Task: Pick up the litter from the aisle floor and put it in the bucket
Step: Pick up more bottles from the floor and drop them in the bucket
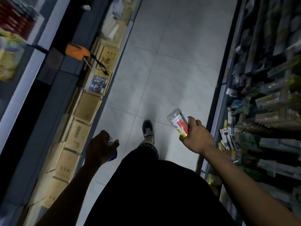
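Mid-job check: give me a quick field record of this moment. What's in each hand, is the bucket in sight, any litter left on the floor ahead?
left hand: grips a small blue item, too dark to identify
right hand: grips a clear plastic bottle with a red label
bucket: not in view
aisle floor: no litter visible on the tiles ahead
left side: stacked cardboard boxes
right side: stocked shelves, blurred
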Demonstrator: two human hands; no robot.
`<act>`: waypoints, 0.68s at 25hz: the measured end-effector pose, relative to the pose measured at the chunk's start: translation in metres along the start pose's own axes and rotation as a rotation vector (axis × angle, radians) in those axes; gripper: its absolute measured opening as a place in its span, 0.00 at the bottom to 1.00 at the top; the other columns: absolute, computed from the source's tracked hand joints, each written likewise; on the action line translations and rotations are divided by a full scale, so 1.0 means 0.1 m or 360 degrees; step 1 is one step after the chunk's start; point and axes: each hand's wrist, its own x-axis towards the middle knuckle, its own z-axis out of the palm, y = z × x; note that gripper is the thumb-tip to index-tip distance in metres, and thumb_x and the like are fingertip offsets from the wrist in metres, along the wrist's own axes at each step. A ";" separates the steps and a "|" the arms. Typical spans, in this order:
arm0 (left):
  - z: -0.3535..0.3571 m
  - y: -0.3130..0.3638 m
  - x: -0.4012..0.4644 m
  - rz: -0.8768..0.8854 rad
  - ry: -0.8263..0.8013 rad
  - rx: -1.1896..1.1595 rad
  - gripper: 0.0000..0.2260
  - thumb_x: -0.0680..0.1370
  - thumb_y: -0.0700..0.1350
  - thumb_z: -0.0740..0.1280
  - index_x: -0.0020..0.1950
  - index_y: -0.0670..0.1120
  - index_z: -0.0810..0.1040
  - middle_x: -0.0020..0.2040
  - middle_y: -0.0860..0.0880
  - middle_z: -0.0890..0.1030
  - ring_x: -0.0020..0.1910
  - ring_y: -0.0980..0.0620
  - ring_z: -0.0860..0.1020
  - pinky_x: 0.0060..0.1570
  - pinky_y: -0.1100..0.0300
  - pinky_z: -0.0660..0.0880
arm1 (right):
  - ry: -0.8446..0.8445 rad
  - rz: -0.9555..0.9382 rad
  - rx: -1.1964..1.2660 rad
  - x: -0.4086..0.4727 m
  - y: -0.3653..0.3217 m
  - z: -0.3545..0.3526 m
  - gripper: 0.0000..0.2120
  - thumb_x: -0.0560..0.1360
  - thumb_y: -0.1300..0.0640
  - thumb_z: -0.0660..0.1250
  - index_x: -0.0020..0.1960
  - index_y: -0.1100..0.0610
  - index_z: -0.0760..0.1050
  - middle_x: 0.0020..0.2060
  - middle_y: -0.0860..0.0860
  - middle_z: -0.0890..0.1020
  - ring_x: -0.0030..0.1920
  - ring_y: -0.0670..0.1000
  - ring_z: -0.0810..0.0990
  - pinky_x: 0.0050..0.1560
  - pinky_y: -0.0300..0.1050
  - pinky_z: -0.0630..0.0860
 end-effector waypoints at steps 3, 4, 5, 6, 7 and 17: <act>-0.25 0.37 0.69 0.0084 -0.0047 0.0011 0.15 0.71 0.58 0.74 0.44 0.51 0.73 0.38 0.55 0.77 0.42 0.48 0.79 0.42 0.57 0.69 | -0.0039 0.0081 0.0023 0.42 -0.20 -0.32 0.31 0.70 0.44 0.71 0.66 0.52 0.62 0.55 0.55 0.74 0.51 0.63 0.79 0.44 0.52 0.75; -0.30 0.53 0.92 0.0162 -0.0047 0.0032 0.15 0.70 0.58 0.73 0.43 0.51 0.72 0.37 0.55 0.77 0.42 0.47 0.80 0.41 0.57 0.68 | -0.0039 0.0093 0.0029 0.52 -0.22 -0.42 0.31 0.69 0.44 0.70 0.66 0.52 0.62 0.54 0.55 0.74 0.52 0.63 0.79 0.44 0.52 0.74; -0.38 0.74 1.17 0.0241 -0.0059 0.0066 0.15 0.70 0.57 0.73 0.41 0.51 0.71 0.36 0.54 0.76 0.42 0.45 0.80 0.40 0.58 0.67 | -0.0026 0.0113 0.0038 0.65 -0.23 -0.54 0.30 0.69 0.43 0.70 0.65 0.52 0.62 0.54 0.55 0.75 0.52 0.63 0.79 0.45 0.52 0.74; -0.45 0.94 1.41 0.0315 -0.0072 0.0097 0.15 0.70 0.56 0.73 0.41 0.51 0.70 0.35 0.54 0.75 0.41 0.45 0.80 0.40 0.58 0.67 | -0.0014 0.0142 0.0054 0.75 -0.22 -0.65 0.30 0.69 0.43 0.70 0.65 0.52 0.63 0.54 0.55 0.75 0.53 0.63 0.79 0.46 0.52 0.74; -0.52 1.16 1.63 0.0397 -0.0078 0.0136 0.15 0.70 0.55 0.74 0.41 0.50 0.69 0.35 0.53 0.74 0.41 0.44 0.80 0.39 0.58 0.67 | -0.0015 0.0184 0.0076 0.84 -0.20 -0.75 0.30 0.70 0.43 0.71 0.66 0.52 0.63 0.55 0.56 0.75 0.53 0.63 0.79 0.47 0.53 0.75; -0.66 3.45 3.65 0.0758 -0.0144 0.0319 0.16 0.70 0.59 0.71 0.44 0.50 0.70 0.38 0.52 0.78 0.39 0.46 0.78 0.41 0.54 0.75 | 0.0050 0.0427 0.0321 2.27 0.28 -1.76 0.33 0.69 0.42 0.70 0.68 0.50 0.62 0.58 0.55 0.75 0.56 0.63 0.80 0.52 0.55 0.78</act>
